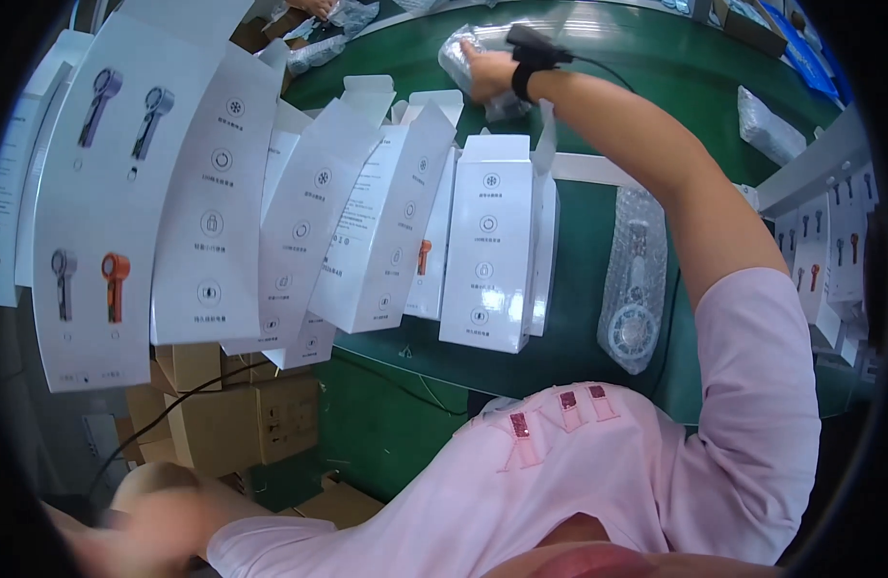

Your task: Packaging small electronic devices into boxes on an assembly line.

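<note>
My right hand (487, 75) reaches to the far side of the green table, its fingers closed around a bubble-wrapped package (456, 60). A black strap with a small black device and cable (540, 48) sits on that wrist. Low at the left edge, my left arm (165, 520) is smeared by motion, and its fingers cannot be made out. Nearer to me on the table lies a handheld fan in bubble wrap (633, 289). White cartons printed with pictures of handheld fans stand in a row to the left; one upright carton (487, 250) has its top flap raised.
More open white cartons (208, 193) lean together at the left. Another bubble-wrapped package (770, 125) lies at the right of the green table (579, 260). Printed boxes (820, 241) stand at the right edge. Brown cardboard boxes (242, 414) sit below; another person's hand (314, 8) shows at the top.
</note>
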### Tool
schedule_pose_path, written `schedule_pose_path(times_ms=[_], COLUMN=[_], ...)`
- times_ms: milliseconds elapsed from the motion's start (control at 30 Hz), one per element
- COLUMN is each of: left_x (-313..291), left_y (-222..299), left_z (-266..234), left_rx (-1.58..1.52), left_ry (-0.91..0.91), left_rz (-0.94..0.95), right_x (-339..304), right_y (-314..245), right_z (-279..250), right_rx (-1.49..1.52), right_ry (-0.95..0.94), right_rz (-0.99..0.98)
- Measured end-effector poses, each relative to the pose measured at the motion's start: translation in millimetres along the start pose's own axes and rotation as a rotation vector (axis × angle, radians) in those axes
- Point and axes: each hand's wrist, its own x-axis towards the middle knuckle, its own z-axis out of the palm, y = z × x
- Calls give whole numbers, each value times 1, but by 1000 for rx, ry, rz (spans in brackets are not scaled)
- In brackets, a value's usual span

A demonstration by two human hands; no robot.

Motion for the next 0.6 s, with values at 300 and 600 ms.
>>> schedule_pose_path(times_ms=[300,600], left_x=[-25,-53], left_y=[17,78], left_z=[13,34], left_rx=[638,251], left_ry=[-27,-122], left_rz=[-17,320], right_x=[-112,-343], right_y=[77,27], right_z=[-134,-170], right_rx=[1316,583], right_ry=[41,511], right_rz=[191,54])
